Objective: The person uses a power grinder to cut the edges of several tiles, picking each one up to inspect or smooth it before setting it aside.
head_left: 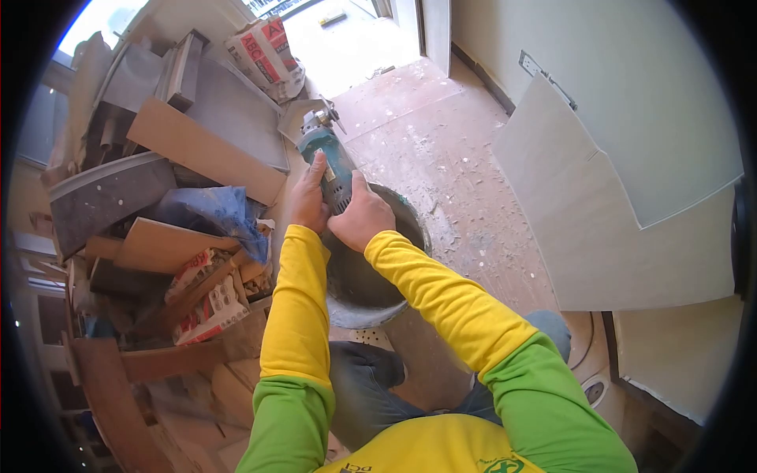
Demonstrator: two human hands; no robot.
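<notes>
A teal angle grinder (337, 167) is held out in front of me, its metal head (318, 118) pointing away. My left hand (307, 199) is closed around the left side of its body, with the thumb lying along the top. On the right side and rear end, my right hand (365, 217) is closed around it too. Below the hands stands a large round bucket (367, 317) with a dark grey inside; the arms and hands hide part of it. Whether the grinder is running cannot be made out.
Wooden boards (206, 150), a blue plastic sheet (217, 211) and torn bags (217, 303) are piled at left. A printed bag (264, 55) stands near the bright doorway. Debris is scattered on the floor (465, 205). A large pale sheet (583, 213) leans against the right wall.
</notes>
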